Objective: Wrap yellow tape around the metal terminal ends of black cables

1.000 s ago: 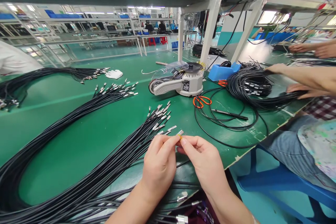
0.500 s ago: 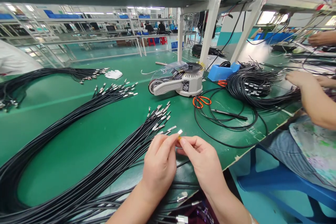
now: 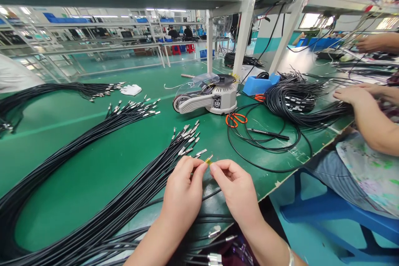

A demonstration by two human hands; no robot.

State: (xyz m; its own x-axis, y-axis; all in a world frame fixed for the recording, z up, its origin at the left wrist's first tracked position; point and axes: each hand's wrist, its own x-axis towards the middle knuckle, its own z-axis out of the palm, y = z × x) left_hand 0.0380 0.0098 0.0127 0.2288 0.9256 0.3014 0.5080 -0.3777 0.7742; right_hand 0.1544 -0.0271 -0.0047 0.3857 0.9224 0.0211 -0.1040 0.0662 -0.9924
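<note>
My left hand (image 3: 182, 193) and my right hand (image 3: 236, 191) meet above the near edge of the green table (image 3: 93, 162). Both pinch the metal tip of one black cable (image 3: 208, 159), which carries a bit of yellow tape. Its black cord runs back under my hands. Just left of my fingers lies a fanned bundle of black cables with metal ends (image 3: 187, 137). More loose cable ends (image 3: 215, 231) hang below my wrists at the table's edge.
A grey tape dispenser (image 3: 208, 97) stands mid-table, with orange scissors (image 3: 235, 119) and a black pen (image 3: 269, 134) to its right. Further cable bundles (image 3: 134, 110) lie left; a coil (image 3: 296, 97) and blue tray (image 3: 260, 84) sit right. A co-worker's hands (image 3: 352, 93) rest there.
My hands stayed pinched on the cable tip and shifted slightly left and down with the view. The co-worker's arms pulled back to the right, off the coil.
</note>
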